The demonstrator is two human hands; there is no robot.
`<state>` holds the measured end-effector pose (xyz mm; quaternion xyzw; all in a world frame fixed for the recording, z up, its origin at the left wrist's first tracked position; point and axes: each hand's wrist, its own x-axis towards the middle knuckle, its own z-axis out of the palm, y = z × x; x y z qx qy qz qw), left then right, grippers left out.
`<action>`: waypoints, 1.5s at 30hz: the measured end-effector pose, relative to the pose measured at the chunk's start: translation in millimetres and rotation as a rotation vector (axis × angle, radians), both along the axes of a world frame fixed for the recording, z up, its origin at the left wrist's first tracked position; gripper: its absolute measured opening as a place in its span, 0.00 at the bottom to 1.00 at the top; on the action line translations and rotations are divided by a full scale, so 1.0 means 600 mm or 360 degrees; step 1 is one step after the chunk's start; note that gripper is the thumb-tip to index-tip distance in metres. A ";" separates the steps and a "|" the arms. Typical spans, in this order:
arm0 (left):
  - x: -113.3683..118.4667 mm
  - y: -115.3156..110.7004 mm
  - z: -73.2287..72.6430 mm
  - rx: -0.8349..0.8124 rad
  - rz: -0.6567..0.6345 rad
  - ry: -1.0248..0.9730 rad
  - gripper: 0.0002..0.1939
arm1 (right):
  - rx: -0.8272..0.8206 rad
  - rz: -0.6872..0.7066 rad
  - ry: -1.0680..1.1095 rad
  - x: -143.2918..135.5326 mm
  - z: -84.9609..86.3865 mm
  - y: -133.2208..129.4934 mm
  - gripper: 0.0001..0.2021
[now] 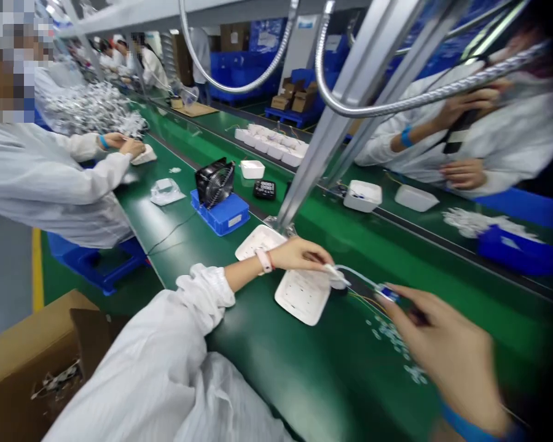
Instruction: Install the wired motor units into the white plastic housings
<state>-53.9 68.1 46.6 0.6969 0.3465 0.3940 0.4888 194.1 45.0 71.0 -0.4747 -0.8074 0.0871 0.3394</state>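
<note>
My left hand [301,253] is closed on a small white plastic part [336,275]. It hovers over the upper edge of a white rounded tray [301,301] on the bench. A pale cable [357,273] runs from that part to a small blue component [387,293], which my right hand [447,344] pinches between thumb and fingers. Thin yellow and dark wires [368,299] hang beneath. Behind my left wrist lies a second white tray [251,241]. Small clear ring-like pieces [391,337] are scattered on the bench near my right hand.
A metal post [313,141] rises beyond my left hand. A black fan [215,182] stands on a blue box [225,212], near a black digital display [264,189]. Co-workers sit left and across the belt. A cardboard box [23,344] is at lower left.
</note>
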 end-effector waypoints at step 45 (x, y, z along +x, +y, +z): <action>-0.037 -0.071 -0.064 0.0379 0.0323 0.0847 0.05 | -0.0054 0.0359 -0.0648 -0.142 -0.102 0.088 0.05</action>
